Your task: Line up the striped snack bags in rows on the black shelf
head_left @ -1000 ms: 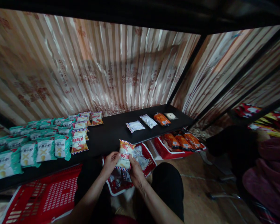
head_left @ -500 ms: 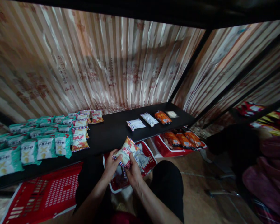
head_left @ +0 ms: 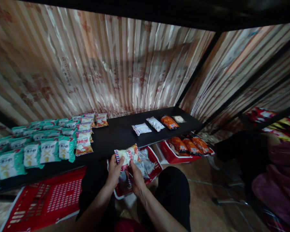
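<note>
A white, red and orange snack packet (head_left: pixel 127 156) is held up over a red basket (head_left: pixel 157 162) between my two hands. My left hand (head_left: pixel 114 170) grips its left end, thumb on the front. My right hand (head_left: pixel 136 175) pinches its lower right edge. Silvery packets (head_left: pixel 145 162) lie in the basket below. On the black shelf (head_left: pixel 116 133), similar red-and-white packets (head_left: pixel 83 144) stand in a column beside rows of teal packets (head_left: pixel 49 150). Farther right lie two whitish packets (head_left: pixel 141 128), an orange packet (head_left: pixel 169 122) and a small clear packet with a pale round item (head_left: pixel 178 119).
Another red basket (head_left: pixel 181 158) with orange packets sits below the shelf at right. An overturned-looking red basket (head_left: pixel 62 193) is at lower left. A person in pink clothing (head_left: pixel 275 180) sits at right, near black metal bars.
The held packet has turned from a steep tilt to nearly level, its left end now raised beside my left hand. My right hand has shifted slightly down and left along its edge.
</note>
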Motion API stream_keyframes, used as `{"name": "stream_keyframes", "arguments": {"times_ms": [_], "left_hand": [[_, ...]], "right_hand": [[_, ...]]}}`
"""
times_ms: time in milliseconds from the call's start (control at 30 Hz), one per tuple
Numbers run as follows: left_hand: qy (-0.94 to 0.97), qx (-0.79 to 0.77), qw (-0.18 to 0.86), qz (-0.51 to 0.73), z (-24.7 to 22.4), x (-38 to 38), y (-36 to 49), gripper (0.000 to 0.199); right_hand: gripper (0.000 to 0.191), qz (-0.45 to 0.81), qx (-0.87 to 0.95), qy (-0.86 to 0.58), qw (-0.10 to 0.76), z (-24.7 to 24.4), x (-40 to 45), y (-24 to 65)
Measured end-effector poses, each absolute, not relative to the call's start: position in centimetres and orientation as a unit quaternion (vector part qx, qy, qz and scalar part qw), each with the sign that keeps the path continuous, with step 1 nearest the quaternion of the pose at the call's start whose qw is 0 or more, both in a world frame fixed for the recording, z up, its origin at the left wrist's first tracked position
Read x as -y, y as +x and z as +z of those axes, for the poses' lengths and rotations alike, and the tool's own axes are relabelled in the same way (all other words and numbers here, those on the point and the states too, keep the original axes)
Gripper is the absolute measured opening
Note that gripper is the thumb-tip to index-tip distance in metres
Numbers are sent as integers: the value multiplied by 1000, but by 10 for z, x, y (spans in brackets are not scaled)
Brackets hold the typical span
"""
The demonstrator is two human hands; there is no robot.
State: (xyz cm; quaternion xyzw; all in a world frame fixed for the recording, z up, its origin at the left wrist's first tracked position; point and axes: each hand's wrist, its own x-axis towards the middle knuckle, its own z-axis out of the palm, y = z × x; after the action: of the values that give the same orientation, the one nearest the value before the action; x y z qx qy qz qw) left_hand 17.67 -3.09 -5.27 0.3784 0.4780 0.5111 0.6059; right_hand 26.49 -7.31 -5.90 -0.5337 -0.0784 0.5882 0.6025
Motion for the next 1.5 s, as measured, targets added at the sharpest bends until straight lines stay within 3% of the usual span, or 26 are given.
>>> {"name": "stream_keyframes", "arguments": {"times_ms": [233, 467, 667, 867, 1067, 1233, 1500], "left_hand": [[529, -600, 432, 417, -58, 23, 161, 34], [663, -609, 337, 277, -41, 19, 148, 40], [737, -520, 358, 241, -26, 18, 141, 42], [714, -466, 409, 327, -16, 13, 133, 35], [704, -445, 433, 345, -5, 3, 127, 27], [676, -463, 428, 381, -13, -10, 130, 28], [567, -576, 284, 516, -40, -25, 152, 37]], "right_hand": [[43, 608, 265, -590, 461, -62, 74, 280], [40, 423, 450, -589, 522, -49, 74, 291], [33, 247, 587, -581, 507, -40, 62, 308], [44, 399, 571, -562, 445, -38, 61, 315], [42, 517, 579, -509, 372, -25, 64, 310], [41, 510, 552, -516, 411, -28, 49, 305], [43, 484, 506, -562, 440, -38, 16, 289]]}}
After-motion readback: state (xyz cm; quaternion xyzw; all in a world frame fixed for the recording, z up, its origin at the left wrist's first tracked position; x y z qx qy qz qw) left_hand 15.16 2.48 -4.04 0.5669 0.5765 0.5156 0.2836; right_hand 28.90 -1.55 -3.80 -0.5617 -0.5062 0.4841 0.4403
